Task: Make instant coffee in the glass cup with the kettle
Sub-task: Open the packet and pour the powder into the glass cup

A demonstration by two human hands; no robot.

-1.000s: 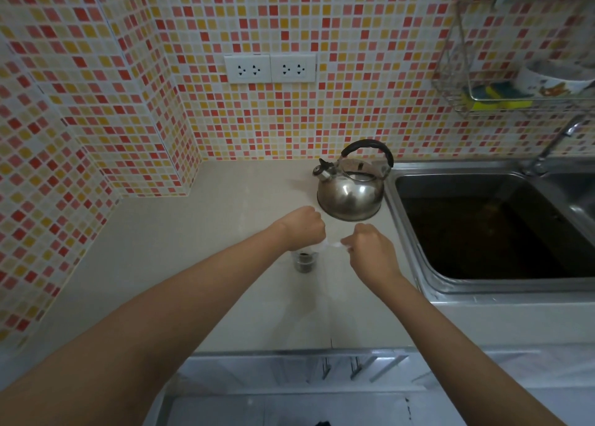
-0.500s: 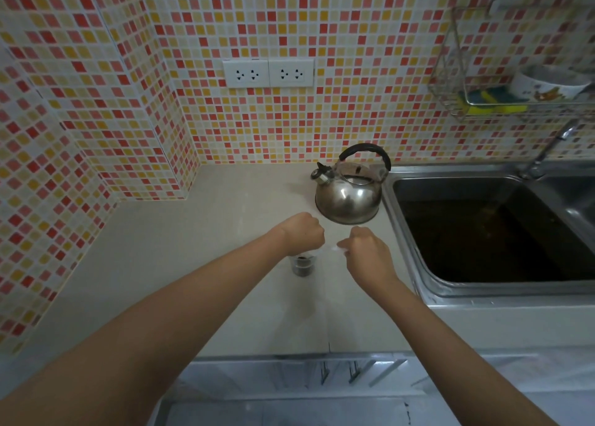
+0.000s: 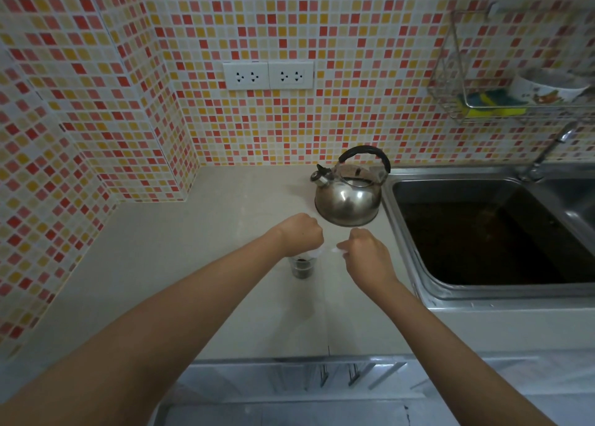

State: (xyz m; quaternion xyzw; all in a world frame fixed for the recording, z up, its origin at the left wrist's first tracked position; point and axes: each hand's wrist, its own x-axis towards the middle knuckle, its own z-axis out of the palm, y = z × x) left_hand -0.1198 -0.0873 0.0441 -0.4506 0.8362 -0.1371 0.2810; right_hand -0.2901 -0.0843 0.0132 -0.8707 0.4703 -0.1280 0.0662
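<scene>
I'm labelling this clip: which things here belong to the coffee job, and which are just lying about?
Job: small clear glass cup holding dark coffee granules; steel whistling kettle; left hand; right hand, pinching a small white scrap.

Lying about: yellow sponge; white patterned bowl; wire rack.

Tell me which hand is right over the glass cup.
The left hand: it sits directly above the glass cup, while the right hand is off to the cup's side.

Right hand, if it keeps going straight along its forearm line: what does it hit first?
Probably the round steel kettle: the right hand points up-left toward its base, with bare beige counter between. Depth is unclear.
</scene>
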